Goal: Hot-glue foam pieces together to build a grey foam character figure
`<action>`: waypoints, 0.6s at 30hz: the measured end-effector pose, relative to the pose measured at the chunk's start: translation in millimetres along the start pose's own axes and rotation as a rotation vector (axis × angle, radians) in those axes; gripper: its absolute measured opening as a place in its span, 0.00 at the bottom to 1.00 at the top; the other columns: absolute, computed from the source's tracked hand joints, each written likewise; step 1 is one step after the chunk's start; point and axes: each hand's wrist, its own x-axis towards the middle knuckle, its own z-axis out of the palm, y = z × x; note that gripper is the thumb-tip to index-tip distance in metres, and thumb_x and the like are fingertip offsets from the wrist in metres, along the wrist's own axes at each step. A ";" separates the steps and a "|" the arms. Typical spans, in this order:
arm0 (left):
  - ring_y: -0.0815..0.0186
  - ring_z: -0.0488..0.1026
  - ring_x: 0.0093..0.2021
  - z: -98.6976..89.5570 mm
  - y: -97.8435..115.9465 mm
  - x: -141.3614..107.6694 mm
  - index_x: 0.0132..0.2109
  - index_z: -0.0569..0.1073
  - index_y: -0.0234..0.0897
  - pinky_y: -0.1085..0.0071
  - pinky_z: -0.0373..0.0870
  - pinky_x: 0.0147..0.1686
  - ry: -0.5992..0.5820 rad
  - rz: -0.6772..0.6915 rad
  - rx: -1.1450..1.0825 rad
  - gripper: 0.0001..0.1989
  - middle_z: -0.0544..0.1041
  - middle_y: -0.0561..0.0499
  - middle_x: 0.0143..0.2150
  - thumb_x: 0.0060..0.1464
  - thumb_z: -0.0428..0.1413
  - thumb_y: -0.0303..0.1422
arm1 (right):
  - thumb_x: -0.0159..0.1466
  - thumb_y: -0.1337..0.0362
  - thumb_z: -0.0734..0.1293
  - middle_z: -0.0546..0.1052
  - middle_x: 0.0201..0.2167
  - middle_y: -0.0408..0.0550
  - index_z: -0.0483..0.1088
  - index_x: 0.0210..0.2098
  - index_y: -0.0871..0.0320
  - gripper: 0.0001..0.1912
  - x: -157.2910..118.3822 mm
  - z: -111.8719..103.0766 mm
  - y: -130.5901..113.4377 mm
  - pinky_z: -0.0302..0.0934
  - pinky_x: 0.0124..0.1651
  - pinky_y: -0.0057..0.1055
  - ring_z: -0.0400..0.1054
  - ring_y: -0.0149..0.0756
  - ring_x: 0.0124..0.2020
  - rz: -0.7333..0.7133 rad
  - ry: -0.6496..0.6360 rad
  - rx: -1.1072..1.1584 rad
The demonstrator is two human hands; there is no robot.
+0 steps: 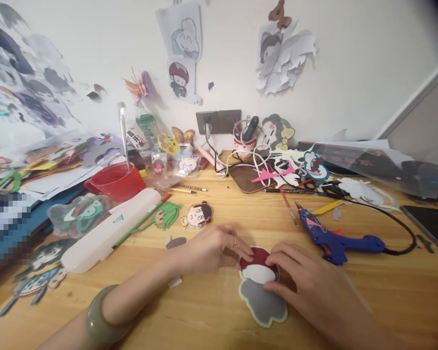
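A layered paper cutout (264, 296) lies low on the wooden table in front of me. It has a dark red cap, a white face-like piece and a grey lower body with a pale green-yellow border. My left hand (217, 248), wearing a ring, pinches the cap's upper left edge between thumb and fingers. From the other side, my right hand (306, 284) grips the right edge, fingertips on the cap and thumb over the grey part. A green bangle (102, 316) circles my left wrist. Small grey paper scraps (175, 242) lie near that forearm.
A blue hot glue gun (336, 238) lies right of my hands, its black cord curving behind. A phone (430, 226) is at the right edge. On the left are a red mug (117, 182) holding a spoon, a white case (109, 233) and paper figures (197, 215).
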 end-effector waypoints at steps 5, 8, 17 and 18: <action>0.66 0.69 0.39 -1.0 3.1 0.3 0.46 0.74 0.39 0.72 0.68 0.38 0.026 0.008 0.052 0.13 0.77 0.49 0.41 0.50 0.59 0.29 | 0.51 0.65 0.71 0.73 0.40 0.42 0.67 0.38 0.54 0.15 -0.8 0.7 -0.1 0.64 0.32 0.32 0.70 0.37 0.36 0.002 0.030 -0.043; 0.67 0.69 0.40 -1.1 5.1 0.7 0.46 0.74 0.40 0.72 0.68 0.38 0.028 0.010 0.051 0.13 0.76 0.49 0.41 0.51 0.58 0.30 | 0.52 0.64 0.71 0.74 0.41 0.44 0.66 0.40 0.54 0.16 -0.2 2.0 0.6 0.66 0.34 0.32 0.69 0.39 0.39 0.001 0.043 -0.055; 0.67 0.68 0.41 0.2 5.1 0.7 0.46 0.74 0.39 0.73 0.67 0.39 0.026 0.009 0.017 0.14 0.76 0.50 0.42 0.50 0.59 0.29 | 0.49 0.65 0.73 0.74 0.41 0.43 0.66 0.40 0.54 0.20 0.7 2.6 1.3 0.67 0.33 0.34 0.70 0.39 0.39 0.006 0.036 -0.052; 0.67 0.68 0.41 0.5 5.5 0.4 0.46 0.74 0.39 0.73 0.67 0.39 0.026 0.008 0.016 0.14 0.76 0.50 0.42 0.51 0.59 0.29 | 0.49 0.65 0.73 0.74 0.41 0.43 0.66 0.40 0.54 0.20 0.7 2.1 1.1 0.66 0.32 0.34 0.70 0.39 0.38 0.006 0.035 -0.051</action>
